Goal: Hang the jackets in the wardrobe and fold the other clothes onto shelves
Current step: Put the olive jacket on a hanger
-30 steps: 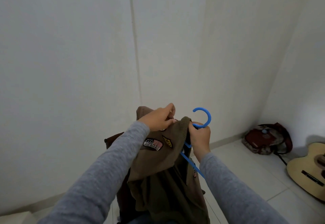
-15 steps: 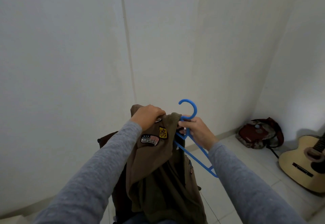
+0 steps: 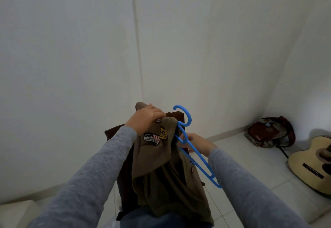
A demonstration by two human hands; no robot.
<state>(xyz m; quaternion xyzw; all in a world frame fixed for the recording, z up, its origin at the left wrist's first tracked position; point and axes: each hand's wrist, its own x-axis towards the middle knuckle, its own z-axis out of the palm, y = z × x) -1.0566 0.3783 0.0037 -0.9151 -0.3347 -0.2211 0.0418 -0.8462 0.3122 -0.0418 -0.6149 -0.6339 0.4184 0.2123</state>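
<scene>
Left hand [image 3: 146, 120]: curled over the ribbed collar of the jacket [image 3: 161, 174], which is gripped and held up at the top.
Right hand [image 3: 194, 142]: fingers are closed round the sloping arm of the blue hanger [image 3: 189, 118], just below its neck.
Hanger axis: the long axis runs from the hook, up beside the left hand, down and toward the person's right, and ends beside the right forearm. The hook's opening is turned to the left.
Jacket axis: the olive-brown jacket hangs lengthwise, collar up under the left hand and hem down near the person's lap. Two sewn patches [image 3: 151, 137] are seen just below the left hand.
Jacket and hanger: the collar edge touches the hanger's neck, between the two hands.
Change: since half a second ago the right hand has been slid down from the base of the hook onto the arm. The left hand has been kept on the collar.
Behind the hands: dark brown cloth [image 3: 114, 134] is partly hidden by the jacket.
Beyond the right hand: a red bag [image 3: 268, 132] and a guitar [image 3: 309, 165] lie on the tiled floor [image 3: 232, 156].
</scene>
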